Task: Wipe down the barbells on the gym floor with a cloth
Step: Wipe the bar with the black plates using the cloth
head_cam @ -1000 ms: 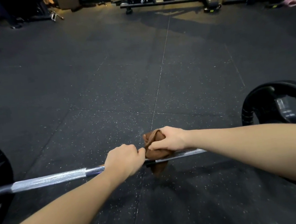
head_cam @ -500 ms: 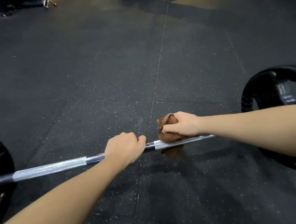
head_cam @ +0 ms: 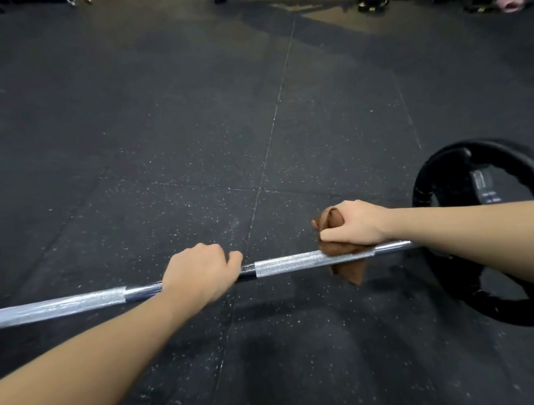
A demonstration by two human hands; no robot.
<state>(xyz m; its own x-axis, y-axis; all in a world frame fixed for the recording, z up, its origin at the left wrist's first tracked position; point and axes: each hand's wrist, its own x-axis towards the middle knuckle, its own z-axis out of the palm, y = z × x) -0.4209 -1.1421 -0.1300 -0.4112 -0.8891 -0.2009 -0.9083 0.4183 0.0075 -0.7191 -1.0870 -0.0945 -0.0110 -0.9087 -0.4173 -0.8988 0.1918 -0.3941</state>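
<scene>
Barbell (head_cam: 287, 264) lies on the gym floor (head_cam: 181, 128), w/ a black plate (head_cam: 496, 148) on its right end. Left grip (head_cam: 200, 272) is curled round the bar's middle. Right grip (head_cam: 357, 224) squeezes a brown cloth (head_cam: 350, 267) onto the bar, near the plate.

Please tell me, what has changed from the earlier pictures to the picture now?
The right hand, holding the cloth on the bar, slid to the right toward the weight plate. A rough stretch of bar now shows between the hands. The left hand still grips the middle of the bar, and nothing was let go.
</scene>
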